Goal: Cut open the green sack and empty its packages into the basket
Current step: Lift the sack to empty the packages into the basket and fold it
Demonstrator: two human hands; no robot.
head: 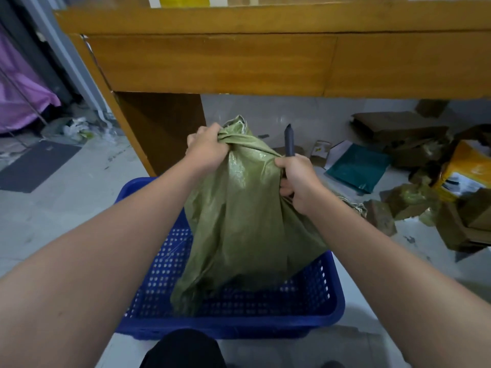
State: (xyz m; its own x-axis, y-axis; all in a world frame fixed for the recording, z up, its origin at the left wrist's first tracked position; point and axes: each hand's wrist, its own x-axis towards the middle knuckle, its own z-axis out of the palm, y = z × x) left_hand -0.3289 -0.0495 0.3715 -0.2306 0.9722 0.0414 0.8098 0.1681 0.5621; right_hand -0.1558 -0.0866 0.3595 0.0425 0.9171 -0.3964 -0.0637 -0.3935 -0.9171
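A wooden desk (212,62), cardboard scraps (398,128) and purple cloth (18,96) beyond.

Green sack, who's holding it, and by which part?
Both hands grip the green sack by its bunched top: left hand at the upper corner, right hand lower, also clutching a dark cutter.

Both bare forearms reach forward and converge. The left hand (206,150) is fisted, knuckles up, its grip bunching the sack (239,208). The right hand (297,179) sits lower and nearer, fingers curled tight on the sack and a dark tool (289,140) that points up
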